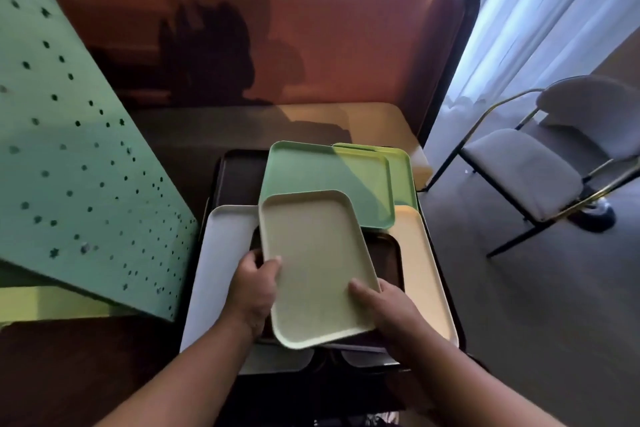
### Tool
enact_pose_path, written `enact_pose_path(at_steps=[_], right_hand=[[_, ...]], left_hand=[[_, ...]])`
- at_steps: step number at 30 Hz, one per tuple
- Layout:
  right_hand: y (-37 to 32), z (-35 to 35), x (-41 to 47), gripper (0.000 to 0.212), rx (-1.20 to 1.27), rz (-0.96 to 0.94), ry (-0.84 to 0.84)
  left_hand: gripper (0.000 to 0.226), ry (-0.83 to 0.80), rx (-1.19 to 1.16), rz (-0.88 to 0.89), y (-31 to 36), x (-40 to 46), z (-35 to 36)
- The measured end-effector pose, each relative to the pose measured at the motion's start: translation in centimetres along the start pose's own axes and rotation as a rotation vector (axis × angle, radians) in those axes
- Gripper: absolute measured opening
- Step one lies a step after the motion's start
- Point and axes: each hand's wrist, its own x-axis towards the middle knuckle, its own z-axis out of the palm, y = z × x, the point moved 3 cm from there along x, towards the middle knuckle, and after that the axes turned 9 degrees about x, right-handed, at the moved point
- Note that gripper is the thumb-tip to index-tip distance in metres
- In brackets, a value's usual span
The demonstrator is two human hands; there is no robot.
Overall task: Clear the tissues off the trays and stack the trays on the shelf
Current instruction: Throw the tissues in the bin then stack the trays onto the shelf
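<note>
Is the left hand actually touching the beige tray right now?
Touching. The head view shows the left hand gripping the beige tray at its left edge, thumb lying over the rim.

One head-worn view—looking forward and steeply down, close over the trays [318, 267] (no second view).

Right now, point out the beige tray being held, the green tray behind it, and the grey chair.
beige tray [313, 263], head view, bare centre.
green tray [318, 170], head view, flat bottom.
grey chair [519, 166], head view, seat cushion.
</note>
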Motion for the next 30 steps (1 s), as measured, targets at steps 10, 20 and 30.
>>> enact_pose_path(at_steps=[10,20,30], right_hand=[[-4.5,-5.5,1.0,0.024,0.072,0.024,0.162],[-2.3,-5.8,2.4,0.038,-0.173,-0.007,0.437],[-1.8,-6.9,4.6,0.026,-0.248,-0.04,0.476]], left_hand=[[0.033,-0.221,0.087,-0.018,0.8,3.9,-2.3],[0.021,-0.056,0.85,0.031,-3.2,1.7,1.2],[0.068,0.161,1.079,0.134,-2.7,2.1,1.5]])
